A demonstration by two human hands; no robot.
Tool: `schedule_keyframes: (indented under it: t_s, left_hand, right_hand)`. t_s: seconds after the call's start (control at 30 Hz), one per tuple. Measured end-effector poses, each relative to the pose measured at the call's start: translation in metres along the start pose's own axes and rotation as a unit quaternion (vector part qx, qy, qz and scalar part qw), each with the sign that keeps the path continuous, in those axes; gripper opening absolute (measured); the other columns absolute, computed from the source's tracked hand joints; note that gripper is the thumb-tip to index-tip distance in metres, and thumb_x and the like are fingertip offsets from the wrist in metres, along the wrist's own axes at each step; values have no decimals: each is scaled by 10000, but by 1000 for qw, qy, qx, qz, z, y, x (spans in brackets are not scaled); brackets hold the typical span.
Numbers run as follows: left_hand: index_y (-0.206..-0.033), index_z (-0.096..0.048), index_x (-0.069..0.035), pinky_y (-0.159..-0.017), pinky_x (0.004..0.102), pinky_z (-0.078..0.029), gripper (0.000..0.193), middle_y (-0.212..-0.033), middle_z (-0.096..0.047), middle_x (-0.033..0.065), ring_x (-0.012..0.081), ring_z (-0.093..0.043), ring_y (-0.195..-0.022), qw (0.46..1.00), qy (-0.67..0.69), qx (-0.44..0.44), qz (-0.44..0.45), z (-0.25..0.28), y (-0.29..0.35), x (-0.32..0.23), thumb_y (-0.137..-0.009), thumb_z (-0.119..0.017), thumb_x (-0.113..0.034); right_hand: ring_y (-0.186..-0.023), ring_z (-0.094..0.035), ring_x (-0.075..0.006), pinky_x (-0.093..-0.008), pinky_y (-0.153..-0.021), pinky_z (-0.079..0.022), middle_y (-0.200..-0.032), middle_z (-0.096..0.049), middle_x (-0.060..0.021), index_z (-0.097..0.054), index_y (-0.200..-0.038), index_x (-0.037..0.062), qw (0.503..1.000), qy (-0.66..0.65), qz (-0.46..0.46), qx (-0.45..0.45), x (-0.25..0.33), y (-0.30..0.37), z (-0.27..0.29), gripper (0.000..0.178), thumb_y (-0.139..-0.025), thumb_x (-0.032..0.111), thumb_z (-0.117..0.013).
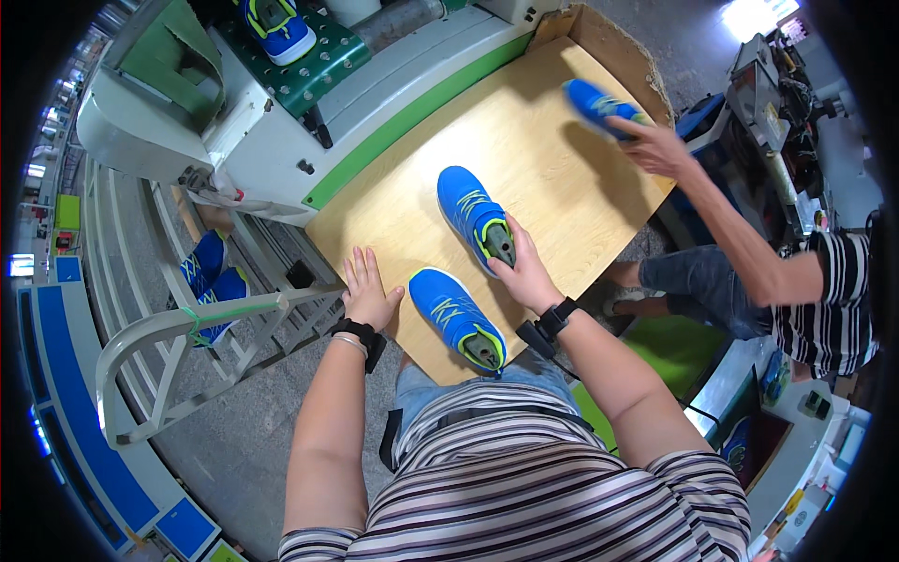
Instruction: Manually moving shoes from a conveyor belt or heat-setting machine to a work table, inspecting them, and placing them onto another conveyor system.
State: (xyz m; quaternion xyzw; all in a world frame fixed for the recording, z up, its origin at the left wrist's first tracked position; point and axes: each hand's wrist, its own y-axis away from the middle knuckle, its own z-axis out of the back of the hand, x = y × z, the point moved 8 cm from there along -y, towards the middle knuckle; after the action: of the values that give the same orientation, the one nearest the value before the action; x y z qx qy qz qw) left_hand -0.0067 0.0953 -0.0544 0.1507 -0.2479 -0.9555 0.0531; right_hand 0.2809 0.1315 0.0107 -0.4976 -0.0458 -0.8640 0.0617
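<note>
Bearings run from the middle of the wooden surface (543, 169), 12 o'clock being farthest from the wearer.

Rack shoes (213, 288), two: blue, on the slatted pale metal rack (178, 323), between 8 and 9 o'clock.

Machine shoe (278, 36), one: blue with yellow-green trim and white sole, on a studded green plate (318, 70), 10 o'clock.

Left grip (370, 298), one: palm down at the surface's edge, 8 o'clock; fingers extended and parted, holding nothing; black band at the wrist. Thumb just beside the near shoe.

Near shoe (448, 309), one: blue, yellow-green laces and collar, a grey-green form inside; on the surface toward 7 o'clock, toe to 11 o'clock, heel by the near edge.

Held shoe (463, 201), one: matching colours, form inside; around the middle, toe to 11 o'clock. Whether the sole touches the surface cannot be told.

Right grip (523, 267), one: closed around the heel of the held shoe, approaching from 5 o'clock; black device at the wrist.

Co-worker's shoe (596, 105), one: blue, motion-blurred, between 1 and 2 o'clock, toe to 10 o'clock.

Co-worker's grip (653, 147), one: clasping that shoe's heel end, 2 o'clock.
</note>
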Motion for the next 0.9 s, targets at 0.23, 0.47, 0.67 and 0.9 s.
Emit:
schedule_keyframes:
  t_s: [0.23, 0.47, 0.67, 0.9]
  left_hand:
    - [-1559, -3, -103, -1067, 646, -279, 1003, -1628, 71, 139, 382, 29, -1491, 1000, -1, -4, -2, 0, 0, -1, -869, -642, -453]
    - [-1498, -241, 4, -1152, 454, -261, 830, -1556, -163, 301, 451, -209, -1433, 983, 182, -27, -13, 25, -6, 4, -865, -670, -320]
    - [-1482, -188, 82, -1175, 428, -211, 851, -1540, -166, 323, 429, -198, -1438, 942, 278, -117, -145, 68, 9, -117, -871, -674, -257]
    - [-1498, 115, 35, -1193, 425, -153, 1308, -1561, -35, 293, 397, -92, -1464, 857, 513, 47, -26, -24, -7, -184, -707, -830, -405]
  right_hand:
    - [-1263, -433, -404, -430, -1084, -350, -1337, -450, -259, -262, -1470, -11, 1000, -5, 10, -12, 0, 0, 1, 779, -819, 94, -675]
    - [-1269, -426, -388, -448, -1082, -332, -1338, -475, -222, -416, -1382, 16, 990, 94, 74, -72, 32, -11, 36, 628, -864, 226, -702]
    - [-1213, -481, -385, -417, -1041, -383, -1290, -518, -225, -446, -1348, 6, 964, 141, 9, -224, -36, -97, 142, 704, -756, 192, -780]
    - [-1133, -515, -388, -421, -989, -422, -1166, -556, -234, -503, -1254, -37, 982, 110, -43, -150, -52, -61, 98, 659, -724, 223, -795]
